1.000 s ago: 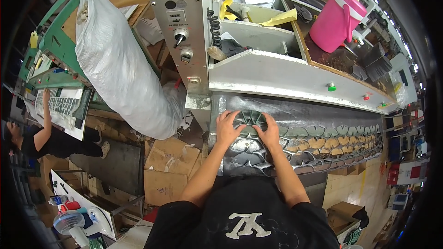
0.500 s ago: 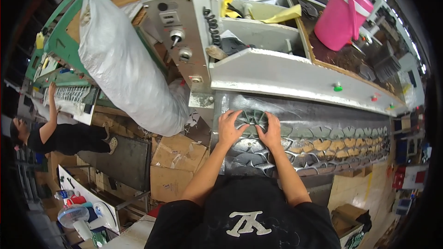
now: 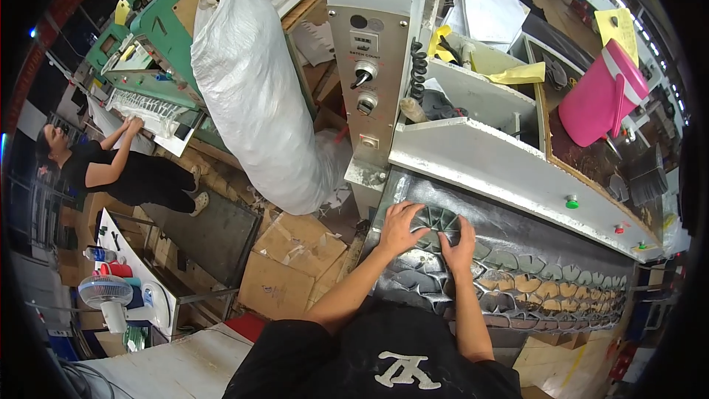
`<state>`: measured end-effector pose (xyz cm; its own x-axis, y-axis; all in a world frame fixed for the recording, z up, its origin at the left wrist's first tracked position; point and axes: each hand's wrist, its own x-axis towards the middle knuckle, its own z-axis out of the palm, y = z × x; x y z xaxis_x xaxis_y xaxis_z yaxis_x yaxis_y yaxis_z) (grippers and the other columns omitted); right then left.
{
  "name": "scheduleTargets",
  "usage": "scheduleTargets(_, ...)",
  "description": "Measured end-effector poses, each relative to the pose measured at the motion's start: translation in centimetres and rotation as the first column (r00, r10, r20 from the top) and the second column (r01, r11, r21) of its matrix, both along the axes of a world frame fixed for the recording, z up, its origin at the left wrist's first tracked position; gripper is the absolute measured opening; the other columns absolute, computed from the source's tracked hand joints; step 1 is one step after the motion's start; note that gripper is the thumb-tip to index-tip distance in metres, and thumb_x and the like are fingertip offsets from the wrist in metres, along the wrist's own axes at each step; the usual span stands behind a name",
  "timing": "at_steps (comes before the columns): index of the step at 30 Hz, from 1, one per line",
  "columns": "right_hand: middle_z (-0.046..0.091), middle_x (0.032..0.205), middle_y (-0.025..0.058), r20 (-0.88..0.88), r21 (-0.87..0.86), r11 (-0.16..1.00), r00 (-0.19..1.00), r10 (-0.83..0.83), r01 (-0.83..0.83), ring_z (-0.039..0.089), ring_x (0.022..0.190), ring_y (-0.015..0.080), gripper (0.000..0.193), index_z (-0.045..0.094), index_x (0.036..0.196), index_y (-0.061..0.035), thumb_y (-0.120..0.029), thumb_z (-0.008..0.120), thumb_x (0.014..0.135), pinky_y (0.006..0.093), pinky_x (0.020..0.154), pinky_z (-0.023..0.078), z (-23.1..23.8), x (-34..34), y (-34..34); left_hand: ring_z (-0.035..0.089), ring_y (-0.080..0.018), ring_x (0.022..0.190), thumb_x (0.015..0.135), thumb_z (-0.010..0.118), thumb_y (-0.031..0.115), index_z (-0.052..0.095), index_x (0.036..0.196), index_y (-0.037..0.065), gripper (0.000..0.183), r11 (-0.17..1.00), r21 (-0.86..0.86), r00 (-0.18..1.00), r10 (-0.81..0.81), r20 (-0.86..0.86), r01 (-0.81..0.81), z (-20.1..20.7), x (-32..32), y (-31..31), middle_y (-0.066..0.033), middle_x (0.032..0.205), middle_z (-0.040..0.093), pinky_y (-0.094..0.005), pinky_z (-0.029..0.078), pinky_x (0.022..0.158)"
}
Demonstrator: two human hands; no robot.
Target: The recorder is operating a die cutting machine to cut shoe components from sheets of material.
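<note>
My left hand (image 3: 401,229) and my right hand (image 3: 458,247) curve around opposite sides of a dark green metal cutting die (image 3: 437,219). Its spoke-like ribs show between my fingers and thumbs. The die rests on a shiny dark grey sheet (image 3: 493,214) on the machine bed, beside rows of curved cut-outs (image 3: 528,282). Tan backing shows through some of these cuts. What lies under my palms is hidden.
Beyond the sheet runs a grey machine beam (image 3: 509,161) with green and red buttons. A control column (image 3: 367,52) rises ahead. At left lean a tall white sack (image 3: 255,81) and cardboard (image 3: 288,266). A pink jug (image 3: 602,96) stands right; a co-worker (image 3: 122,166) stands far left.
The whole view has turned, shifting the machine and my hands rightward and down in the picture. My hands stay around the cutting die. The co-worker's hands have come together at their bench.
</note>
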<state>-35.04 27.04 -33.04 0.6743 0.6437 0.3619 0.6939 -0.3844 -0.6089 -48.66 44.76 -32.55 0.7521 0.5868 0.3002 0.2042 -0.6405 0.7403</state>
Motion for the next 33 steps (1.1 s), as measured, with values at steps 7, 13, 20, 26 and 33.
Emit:
scheduleTargets(7, 0.064, 0.136, 0.0255, -0.008, -0.014, 0.999, 1.000, -0.029, 0.029, 0.059, 0.128, 0.0459, 0.071, 0.057, 0.141, 0.0004, -0.020, 0.089, 0.082, 0.0520, 0.113, 0.045, 0.1, 0.3, 0.7, 0.060, -0.0358, 0.128, 0.078, 0.093, 0.034, 0.071, 0.136, 0.012, 0.066, 0.999, 0.042, 0.999, 0.030, 0.018, -0.031, 0.6, 0.6, 0.3, -0.0144, 0.131, 0.070, -0.0488, 0.043, 0.112)
scheduleTargets(13, 0.063, 0.137, 0.0245, -0.004, 0.018, 1.000, 1.000, -0.002, 0.002, 0.058, 0.128, 0.0455, 0.070, 0.055, 0.142, 0.0005, -0.019, 0.087, 0.084, 0.0531, 0.114, 0.044, 0.5, 0.1, 1.0, 0.062, -0.0341, 0.125, 0.075, 0.095, 0.028, 0.074, 0.130, 0.011, 0.061, 1.000, -0.004, 0.999, 0.024, 0.041, -0.024, 0.7, 0.6, 0.7, -0.0125, 0.127, 0.071, -0.0466, 0.045, 0.109)
scheduleTargets(20, 0.063, 0.137, 0.0236, -0.019, 0.008, 1.000, 1.000, -0.021, 0.021, 0.057, 0.129, 0.0446, 0.070, 0.056, 0.143, -0.0002, -0.020, 0.088, 0.084, 0.0530, 0.116, 0.043, 0.5, 0.1, 0.4, 0.062, -0.0343, 0.125, 0.075, 0.095, 0.029, 0.075, 0.129, 0.013, 0.060, 1.000, -0.006, 1.000, 0.031, 0.002, -0.031, 0.5, 0.8, 0.3, -0.0122, 0.128, 0.071, -0.0470, 0.045, 0.109)
scheduleTargets(26, 0.063, 0.139, 0.0230, -0.070, -0.029, 1.000, 0.998, -0.008, 0.006, 0.057, 0.131, 0.0437, 0.069, 0.057, 0.142, -0.0004, -0.021, 0.088, 0.084, 0.0530, 0.118, 0.041, 1.0, 0.5, 0.5, 0.064, -0.0352, 0.124, 0.075, 0.096, 0.030, 0.075, 0.128, 0.014, 0.060, 0.999, -0.009, 0.999, 0.037, 0.008, -0.037, 0.2, 0.9, 0.4, -0.0127, 0.129, 0.071, -0.0471, 0.044, 0.109)
scheduleTargets(33, 0.064, 0.139, 0.0228, -0.075, -0.008, 1.000, 0.997, 0.002, -0.003, 0.058, 0.131, 0.0435, 0.070, 0.058, 0.143, -0.0008, -0.019, 0.089, 0.083, 0.0524, 0.117, 0.042, 0.9, 0.7, 0.4, 0.064, -0.0358, 0.124, 0.074, 0.096, 0.030, 0.075, 0.127, 0.013, 0.059, 0.999, -0.006, 0.999, 0.050, 0.009, -0.050, 0.0, 0.9, 0.4, -0.0132, 0.129, 0.071, -0.0472, 0.045, 0.108)
